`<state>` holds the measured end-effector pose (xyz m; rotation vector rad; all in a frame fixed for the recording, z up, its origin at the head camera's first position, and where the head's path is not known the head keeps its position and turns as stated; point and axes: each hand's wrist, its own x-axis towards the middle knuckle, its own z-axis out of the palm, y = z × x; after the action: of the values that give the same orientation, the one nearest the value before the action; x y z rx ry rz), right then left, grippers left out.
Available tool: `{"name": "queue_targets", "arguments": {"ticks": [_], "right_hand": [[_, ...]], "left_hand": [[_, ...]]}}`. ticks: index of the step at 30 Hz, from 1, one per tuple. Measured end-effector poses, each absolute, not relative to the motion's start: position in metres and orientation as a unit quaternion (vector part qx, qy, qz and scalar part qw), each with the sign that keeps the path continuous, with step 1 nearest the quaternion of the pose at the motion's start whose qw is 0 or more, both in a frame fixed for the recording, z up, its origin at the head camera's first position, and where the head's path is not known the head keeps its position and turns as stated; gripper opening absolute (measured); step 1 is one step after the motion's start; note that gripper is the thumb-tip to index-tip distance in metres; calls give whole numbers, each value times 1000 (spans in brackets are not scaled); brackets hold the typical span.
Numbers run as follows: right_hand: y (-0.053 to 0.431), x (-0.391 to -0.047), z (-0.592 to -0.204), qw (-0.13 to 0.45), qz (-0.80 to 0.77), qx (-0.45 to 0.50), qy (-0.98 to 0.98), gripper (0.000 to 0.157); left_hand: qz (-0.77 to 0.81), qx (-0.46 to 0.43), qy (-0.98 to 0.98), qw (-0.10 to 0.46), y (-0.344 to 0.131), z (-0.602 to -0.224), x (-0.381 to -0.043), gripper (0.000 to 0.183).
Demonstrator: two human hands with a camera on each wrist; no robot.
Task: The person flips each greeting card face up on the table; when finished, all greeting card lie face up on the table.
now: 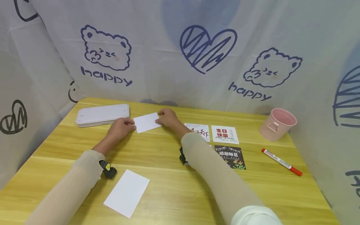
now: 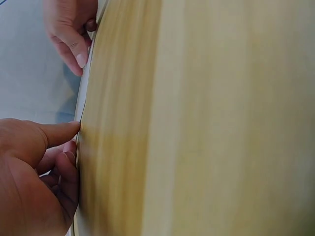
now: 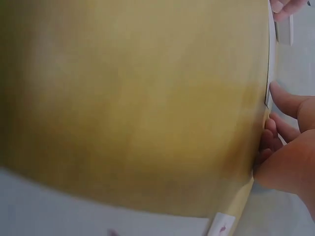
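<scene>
A blank white card [image 1: 146, 122] is spread between both hands toward the far side of the table. Its left edge is pinched by the left hand [image 1: 121, 128], thumb uppermost. At the opposite edge the right hand [image 1: 168, 118] pinches the card near its corner. The left wrist view shows the left thumb [image 2: 61, 132] on the thin card edge with the other fingers curled below it. In the right wrist view the right thumb [image 3: 285, 98] touches the card too. Another blank white card [image 1: 127, 193] lies nearer the front. Whether the held card touches the table cannot be told.
Left of the hands sits a flat white case [image 1: 102, 115]. Several printed cards, including a birthday card [image 1: 225, 134] and a dark card [image 1: 234, 156], lie partly behind the right sleeve. A pink cup [image 1: 274, 128] and red marker [image 1: 282, 162] are farther right. A printed curtain [image 1: 157, 62] hangs behind the table.
</scene>
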<state>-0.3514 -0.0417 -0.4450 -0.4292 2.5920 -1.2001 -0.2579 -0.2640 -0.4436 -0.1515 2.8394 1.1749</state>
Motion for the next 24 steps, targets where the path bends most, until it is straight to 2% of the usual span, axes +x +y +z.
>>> {"name": "queue_targets", "arguments": {"ticks": [10,14,21,24], "right_hand": [[-49,-340,-445,85,-379,-99,916,41],[-53,-338,-446,82,-374,-81,920,38],[-60,-332,-443,80,-364,-29,927,45],[-63,-330,-440,83,-367,-21,926,42]], "left_hand": [[380,-60,922,36,-264,-444,-258,35],[376,-64,924,35,-264,-445,-258,36],[373,-63,925,40,-262,-444,-257,35],[372,-65,925,37,-262,-443,-257,35]]}}
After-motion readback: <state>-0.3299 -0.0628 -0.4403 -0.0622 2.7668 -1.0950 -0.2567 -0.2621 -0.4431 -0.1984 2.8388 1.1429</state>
